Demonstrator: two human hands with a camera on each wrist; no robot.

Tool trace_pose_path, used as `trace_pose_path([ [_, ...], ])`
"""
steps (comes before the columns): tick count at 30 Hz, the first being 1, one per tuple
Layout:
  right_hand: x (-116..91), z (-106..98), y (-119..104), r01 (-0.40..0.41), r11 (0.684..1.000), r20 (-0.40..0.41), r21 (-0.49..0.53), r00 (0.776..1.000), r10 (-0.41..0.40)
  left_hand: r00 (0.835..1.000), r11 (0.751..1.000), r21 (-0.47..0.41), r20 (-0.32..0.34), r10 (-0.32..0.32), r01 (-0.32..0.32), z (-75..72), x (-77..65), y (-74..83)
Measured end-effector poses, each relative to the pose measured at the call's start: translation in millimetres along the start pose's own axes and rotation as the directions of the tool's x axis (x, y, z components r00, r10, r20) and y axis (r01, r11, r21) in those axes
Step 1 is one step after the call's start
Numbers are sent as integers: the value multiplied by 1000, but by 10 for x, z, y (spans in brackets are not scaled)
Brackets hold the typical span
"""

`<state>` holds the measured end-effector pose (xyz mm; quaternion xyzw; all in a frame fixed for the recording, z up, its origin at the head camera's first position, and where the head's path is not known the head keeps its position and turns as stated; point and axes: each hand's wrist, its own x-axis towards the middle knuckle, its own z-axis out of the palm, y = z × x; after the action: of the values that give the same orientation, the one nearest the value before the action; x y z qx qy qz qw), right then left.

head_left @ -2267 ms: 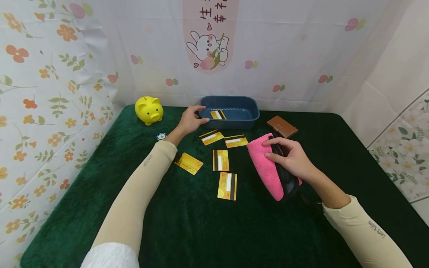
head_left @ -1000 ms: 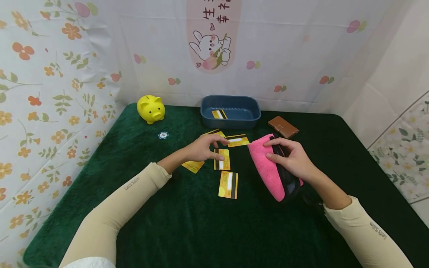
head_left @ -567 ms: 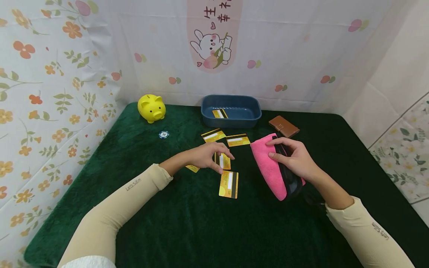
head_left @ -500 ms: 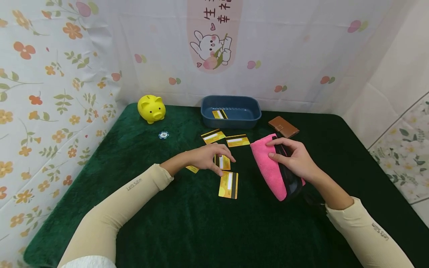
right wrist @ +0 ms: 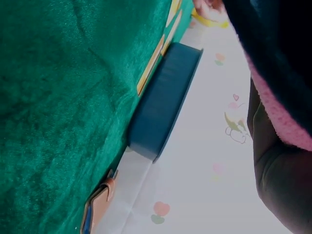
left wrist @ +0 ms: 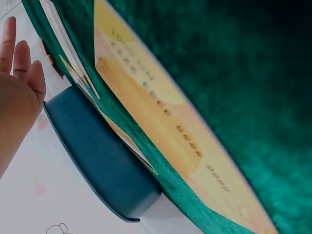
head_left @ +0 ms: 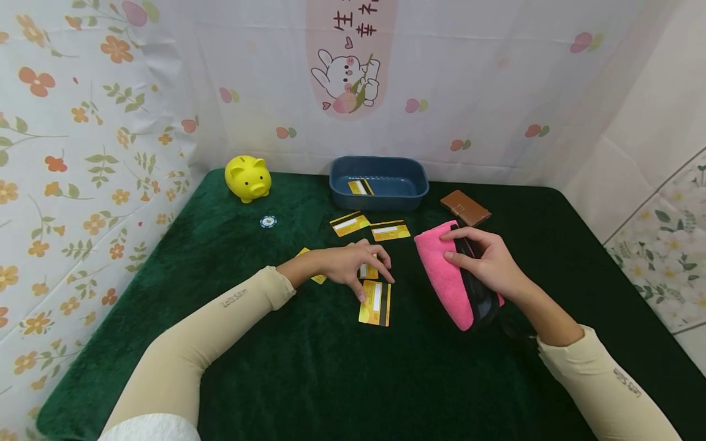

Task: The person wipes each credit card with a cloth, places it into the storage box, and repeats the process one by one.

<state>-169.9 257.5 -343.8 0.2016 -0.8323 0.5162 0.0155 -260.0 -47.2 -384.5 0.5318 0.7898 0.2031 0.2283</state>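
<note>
While right grip (head_left: 489, 260) pinches one pouch (head_left: 443, 274), left grip (head_left: 355, 263) hangs half-spread, empty; six cards (head_left: 375, 313) visible.

In the head view, soft, even light keeps the white curtain (head_left: 469, 73) bright and the yellow cards (head_left: 382, 309) fairly crisp, while the green tablecloth (head_left: 309, 380) darkens to nearly black toward the right. The left wrist view is softer, its nearest card (left wrist: 146, 107) showing blurred digits and its upper right corner sinking into shadow. In the right wrist view, the pouch (right wrist: 282, 122) looms dark and out of focus at the edge, beyond which the tub (right wrist: 163, 100) looks slightly hazy.
</note>
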Motion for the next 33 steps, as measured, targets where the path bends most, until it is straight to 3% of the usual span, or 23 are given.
trace_pose_path([
  [11, 1, 11, 11, -15, 1000, 5, -4, 1000, 15, 996, 983, 184, 85, -15, -1, 52, 108, -21],
  [24, 21, -3, 26, -5, 1000, 2, -13, 1000, 5, 994, 954, 285, 24, -102, 91, 91, 226, 81],
  [33, 16, -14, 63, -20, 1000, 5, -12, 1000, 20, 978, 932, 313, 42, -205, 182, -28, 236, 75],
])
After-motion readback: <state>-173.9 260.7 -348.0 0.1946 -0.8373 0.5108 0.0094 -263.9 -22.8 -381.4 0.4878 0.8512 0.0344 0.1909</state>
